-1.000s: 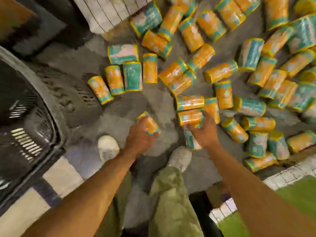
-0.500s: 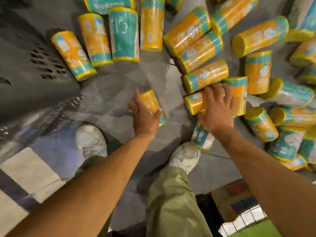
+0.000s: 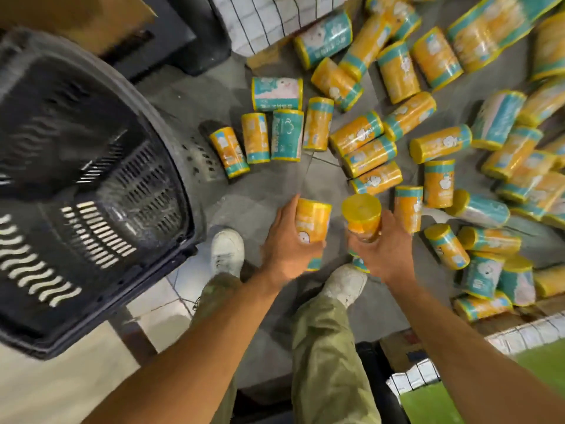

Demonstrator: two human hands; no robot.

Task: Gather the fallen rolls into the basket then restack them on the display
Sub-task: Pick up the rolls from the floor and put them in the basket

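- Basket (image 3: pixel 137 185): dark plastic with slatted walls, blurred. It stands well to the left of my left hand.
- Row of four rolls (image 3: pixel 255 137): three orange and one teal, lying side by side on the grey floor (image 3: pixel 263 185), ahead and to the left of my left hand. The leftmost lies just beside the basket's outer wall.
- Left shoe (image 3: pixel 227 250): white, just left of my left wrist.
- Left hand (image 3: pixel 287 252): fingers and thumb curled round one orange roll (image 3: pixel 312 220). The roll is held off the floor, nearly upright, with its yellow rim away from me and a teal band at the near end.
- Right shoe (image 3: pixel 345 284): white, below the gap between my two hands.
- Right hand (image 3: pixel 382 255): fingers wrapped round a second roll (image 3: pixel 362 215), its yellow end cap turned up toward me. It sits just beside the roll in my left hand; I cannot tell whether the two touch.
- Teal-banded end (image 3: pixel 359 264): shows under my right hand. I cannot tell whether it is in my grip.
- Fallen rolls (image 3: pixel 440 143): many, wrapped in orange or teal, mostly on their sides across the floor ahead and to the right of my right hand. The nearest (image 3: pixel 408 206) is just beside my right fingers.
- Green trousers (image 3: pixel 324 347): below both wrists.
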